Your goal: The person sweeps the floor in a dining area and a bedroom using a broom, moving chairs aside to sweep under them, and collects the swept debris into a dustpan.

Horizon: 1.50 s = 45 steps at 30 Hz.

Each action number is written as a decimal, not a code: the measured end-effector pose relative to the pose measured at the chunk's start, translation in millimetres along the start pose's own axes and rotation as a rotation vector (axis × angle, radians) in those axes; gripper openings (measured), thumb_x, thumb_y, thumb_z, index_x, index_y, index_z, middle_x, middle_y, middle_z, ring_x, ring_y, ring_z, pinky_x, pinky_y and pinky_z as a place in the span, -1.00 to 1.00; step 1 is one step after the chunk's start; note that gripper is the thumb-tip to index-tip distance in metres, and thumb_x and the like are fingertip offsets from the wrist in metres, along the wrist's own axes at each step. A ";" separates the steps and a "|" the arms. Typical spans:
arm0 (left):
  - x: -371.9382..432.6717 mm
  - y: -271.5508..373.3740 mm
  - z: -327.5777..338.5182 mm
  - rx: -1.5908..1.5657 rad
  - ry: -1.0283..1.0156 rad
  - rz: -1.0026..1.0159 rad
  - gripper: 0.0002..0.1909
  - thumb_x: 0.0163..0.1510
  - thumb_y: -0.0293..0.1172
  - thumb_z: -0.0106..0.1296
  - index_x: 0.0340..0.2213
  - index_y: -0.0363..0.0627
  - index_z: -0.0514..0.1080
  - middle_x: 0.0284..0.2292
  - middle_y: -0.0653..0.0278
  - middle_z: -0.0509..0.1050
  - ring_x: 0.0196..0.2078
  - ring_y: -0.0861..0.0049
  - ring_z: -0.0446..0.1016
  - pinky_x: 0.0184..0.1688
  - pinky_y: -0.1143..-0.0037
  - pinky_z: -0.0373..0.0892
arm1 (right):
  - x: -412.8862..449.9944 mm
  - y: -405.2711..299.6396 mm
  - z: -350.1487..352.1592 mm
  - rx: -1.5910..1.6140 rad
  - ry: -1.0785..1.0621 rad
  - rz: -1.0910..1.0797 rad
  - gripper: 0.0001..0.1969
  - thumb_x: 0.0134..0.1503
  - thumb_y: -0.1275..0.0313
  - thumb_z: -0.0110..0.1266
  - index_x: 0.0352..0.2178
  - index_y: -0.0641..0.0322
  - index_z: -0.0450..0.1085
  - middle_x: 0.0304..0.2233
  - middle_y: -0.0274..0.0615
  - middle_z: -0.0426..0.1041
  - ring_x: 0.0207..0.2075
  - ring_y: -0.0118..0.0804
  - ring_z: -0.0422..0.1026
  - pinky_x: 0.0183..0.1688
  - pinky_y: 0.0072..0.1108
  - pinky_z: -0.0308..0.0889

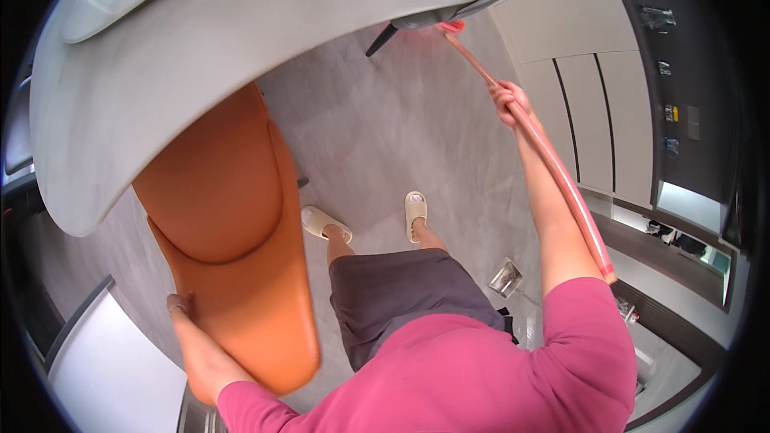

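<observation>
My right hand (pixel 510 102) is closed around the long pink handle of a broom (pixel 556 174). The broom's pinkish-red head (pixel 452 27) is low at the floor, partly hidden by a dark grey chair at the table's end. At the left, my left hand (pixel 179 304) touches the side edge of an orange upholstered chair (pixel 258 307); part of the fingers is hidden, so how firmly they hold is unclear. The chair's seat reaches partly under the grey tabletop (pixel 240 30). A long-handled metallic dustpan (pixel 505 278) with some debris in it is on the floor at my right.
The dark grey chair (pixel 421 17) has a black leg on the grey floor (pixel 373 120). Pale cabinets (pixel 571 18) line the right side. A white panel with a dark edge (pixel 114 355) stands at lower left. My feet wear cream slippers (pixel 415 207).
</observation>
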<state>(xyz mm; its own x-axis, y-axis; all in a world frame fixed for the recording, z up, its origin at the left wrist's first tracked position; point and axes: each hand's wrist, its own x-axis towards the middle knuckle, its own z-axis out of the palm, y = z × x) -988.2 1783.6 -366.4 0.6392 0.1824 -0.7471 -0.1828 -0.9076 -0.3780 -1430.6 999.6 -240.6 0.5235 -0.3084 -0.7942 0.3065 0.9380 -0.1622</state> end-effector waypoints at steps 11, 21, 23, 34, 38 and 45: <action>-405.4 286.6 -72.2 -0.839 1.021 0.797 -0.87 -0.13 -0.46 -0.10 -0.46 -0.23 0.30 -0.54 0.27 0.32 -0.52 0.58 0.31 -0.47 0.68 0.26 | -224.8 -27.7 -262.3 -0.293 0.204 0.227 -0.85 0.01 0.37 -0.31 -0.45 0.24 0.10 -0.78 -0.43 0.09 -0.89 -0.66 0.03 -0.94 -0.81 0.01; -469.6 253.6 276.3 -0.585 0.273 0.508 -0.74 -0.25 -0.37 -0.01 -0.47 -0.26 0.28 -0.50 0.14 0.30 -0.57 0.48 0.37 -0.56 0.54 0.31 | -443.1 25.1 -279.5 -0.222 0.372 0.191 -0.76 -0.02 0.44 -0.26 -0.27 0.28 0.09 -0.67 -0.35 0.14 -0.85 -0.73 -0.01 -0.91 -0.90 -0.07; -434.5 180.1 331.3 -0.651 0.056 0.169 -0.70 -0.25 -0.31 0.00 -0.46 -0.27 0.28 -0.58 0.15 0.34 -0.58 0.49 0.37 -0.58 0.53 0.31 | -408.7 28.9 -269.3 -0.335 0.194 0.211 -0.80 -0.02 0.45 -0.27 -0.31 0.27 0.10 -0.66 -0.35 0.14 -0.86 -0.73 -0.03 -0.92 -0.90 -0.09; -464.2 99.8 322.4 -1.333 -0.137 0.240 -0.72 -0.14 -0.29 -0.08 -0.39 -0.21 0.24 -0.49 0.24 0.31 -0.55 0.50 0.36 -0.57 0.57 0.32 | -198.5 134.8 -238.0 -0.549 0.069 0.326 -0.80 -0.01 0.35 -0.23 -0.65 0.23 0.14 -0.82 -0.48 0.12 -0.88 -0.69 0.07 -0.91 -0.87 0.02; -434.8 14.3 440.6 -1.365 -0.246 0.075 -0.72 -0.16 -0.29 -0.07 -0.43 -0.24 0.26 -0.53 0.22 0.32 -0.60 0.50 0.35 -0.63 0.57 0.31 | -320.0 189.7 -334.9 -0.472 0.174 0.441 -0.79 -0.01 0.33 -0.26 -0.63 0.21 0.16 -0.81 -0.44 0.16 -0.90 -0.63 0.07 -0.92 -0.82 0.04; -438.2 -69.7 530.4 -1.334 -0.338 -0.328 -0.73 -0.18 -0.31 -0.08 -0.45 -0.26 0.27 -0.59 0.18 0.33 -0.67 0.47 0.35 -0.71 0.54 0.32 | -502.5 266.5 -281.8 -0.392 0.373 0.483 -0.85 -0.02 0.40 -0.26 -0.54 0.29 0.15 -0.79 -0.46 0.08 -0.88 -0.71 0.01 -0.91 -0.88 -0.01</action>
<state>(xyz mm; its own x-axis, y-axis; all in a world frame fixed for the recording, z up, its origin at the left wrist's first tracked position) -1651.8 1967.4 -302.6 0.2726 0.3595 -0.8925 0.8916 -0.4429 0.0940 -1836.0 1449.2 -49.8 0.2015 0.1639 -0.9657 -0.2344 0.9653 0.1149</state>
